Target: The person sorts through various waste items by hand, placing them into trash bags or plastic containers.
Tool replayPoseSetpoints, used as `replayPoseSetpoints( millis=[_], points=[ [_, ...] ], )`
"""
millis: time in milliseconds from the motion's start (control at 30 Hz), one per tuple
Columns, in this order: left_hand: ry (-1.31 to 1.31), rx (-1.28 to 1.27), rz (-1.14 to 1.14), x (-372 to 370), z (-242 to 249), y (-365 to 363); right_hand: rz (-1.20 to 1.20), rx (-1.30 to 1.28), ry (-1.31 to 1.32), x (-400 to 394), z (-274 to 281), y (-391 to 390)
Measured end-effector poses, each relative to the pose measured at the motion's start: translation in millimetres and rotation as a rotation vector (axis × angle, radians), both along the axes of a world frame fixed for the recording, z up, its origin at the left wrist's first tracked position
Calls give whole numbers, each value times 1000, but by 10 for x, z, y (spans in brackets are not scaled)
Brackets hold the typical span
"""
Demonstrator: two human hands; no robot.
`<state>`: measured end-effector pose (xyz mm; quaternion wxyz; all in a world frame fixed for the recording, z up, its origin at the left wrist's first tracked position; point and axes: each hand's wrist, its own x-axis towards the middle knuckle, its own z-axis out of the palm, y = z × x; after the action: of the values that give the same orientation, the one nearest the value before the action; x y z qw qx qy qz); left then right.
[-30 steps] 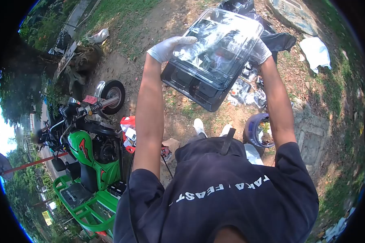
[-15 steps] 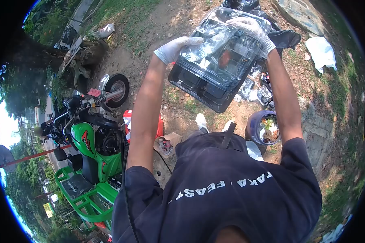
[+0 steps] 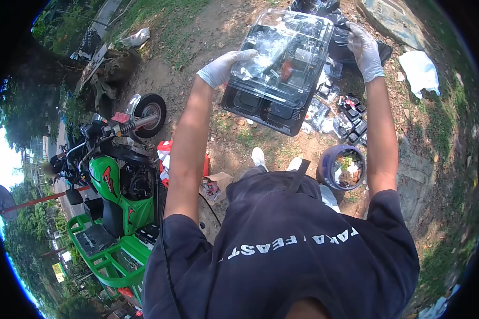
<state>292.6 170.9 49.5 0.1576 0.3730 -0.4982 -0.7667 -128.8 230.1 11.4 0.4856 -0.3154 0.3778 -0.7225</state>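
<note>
- Green motorcycle (image 3: 121, 194) with black seat: left side of scene, front wheel toward the far end, green slatted rack nearer.
- Shiny black plastic bag (image 3: 344, 54): far, on the ground, partly hidden behind the tray and right hand.
- Rectangular black plastic tray with clear plastic cover (image 3: 279, 72): held up, far centre, tilted; cover sits offset toward the far side, black compartments exposed at the near edge. Orange-red patch visible through the cover.
- Purple round bucket (image 3: 324, 173): right, near the shoes; mixed scraps inside.
- Crumpled white plastic bag (image 3: 419, 73): far right, on the ground.
- Red-and-white bag (image 3: 165, 159): left of centre, partly behind the left forearm.
- Left hand, white-gloved (image 3: 223, 68): grasping the tray's left edge, thumb over the cover; remaining fingers hidden.
- Right hand, white-gloved (image 3: 366, 52): apart from the tray, in front of the black bag, fingers bent; cannot tell whether they pinch anything.
- Brown paper bag (image 3: 218, 182): near, beside the red-and-white bag.
- Small black and clear plastic containers (image 3: 351, 112): scattered beyond the bucket.
</note>
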Motion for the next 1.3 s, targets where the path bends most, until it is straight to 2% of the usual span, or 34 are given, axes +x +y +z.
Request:
replayPoseSetpoints(
  millis=[133, 233, 300, 333, 400, 433, 467, 500, 533, 600, 667, 700, 733, 767, 833, 867, 933, 1033, 1067, 1100, 1133, 1167, 1200, 1233, 1267, 1300],
  points=[
    [26, 35, 69, 269, -148, 2, -114, 77, 34, -377, -227, 229],
    [30, 90, 307, 690, -177, 153, -288, 210, 70, -544, -318, 492],
    [29, 55, 477, 1142, -328, 144, -339, 262, 124, -710, -463, 673],
    [-38, 69, 599, 1372, -287, 271, -355, 276, 155, -806, -560, 748],
    [-8, 91, 728, 1845, -293, 459, -380, 344, 190, -974, -758, 980],
    [-52, 98, 789, 2266, -553, 332, -399, 391, 194, -1075, -834, 1057],
    [-53, 5, 864, 2445, -558, 490, -400, 387, 196, -1226, -986, 1090],
    [51, 94, 886, 2675, -691, 548, -435, 412, 224, -1381, -1194, 1214],
    [101, 180, 880, 2854, -811, 595, -483, 448, 244, -1439, -1348, 1399],
    [59, 130, 905, 2929, -971, 739, -614, 508, 128, -1342, -1460, 1630],
    [55, 108, 858, 3019, -1355, 718, -687, 515, 108, -1314, -1682, 1934],
    [-18, 143, 883, 2873, -1362, 755, -714, 520, 149, -1253, -1768, 2103],
    [13, 223, 832, 2902, -1593, 683, -714, 532, 63, -1191, -1829, 2268],
    [36, 219, 773, 2687, -1585, 692, -714, 534, -20, -1105, -1863, 2438],
    [94, 223, 624, 2374, -1657, 701, -834, 586, -159, -716, -1637, 2784],
    [86, 322, 661, 2310, -1839, 601, -881, 536, -174, -531, -1596, 3003],
    [110, 325, 489, 2029, -2021, 481, -986, 452, -147, -164, -1633, 3508],
    [17, 252, 271, 1398, -2236, 419, -1109, 421, 14, 575, -1580, 4568],
    [-7, 259, 233, 1170, -2262, 460, -1163, 529, -19, 758, -1622, 4915],
    [-37, 264, 208, 1036, -2340, 517, -1236, 533, -32, 1053, -1620, 5261],
    [-114, 145, 232, 925, -2598, 452, -1282, 561, -54, 1300, -1711, 5669],
    [-105, 119, 120, 704, -2568, 614, -1322, 584, -78, 1551, -1812, 6111],
    [-72, 192, 62, 511, -2653, 684, -1411, 660, -116, 1877, -1720, 6433],
    [-35, 264, 19, 320, -2764, 776, -1442, 749, -233, 2128, -1888, 6927],
    [-12, 268, -16, 171, -2907, 884, -1468, 689, -377, 2400, -1991, 7382],
    [6, 266, -50, 53, -3037, 971, -1649, 706, -417, 2711, -1905, 7572]
  ],
)
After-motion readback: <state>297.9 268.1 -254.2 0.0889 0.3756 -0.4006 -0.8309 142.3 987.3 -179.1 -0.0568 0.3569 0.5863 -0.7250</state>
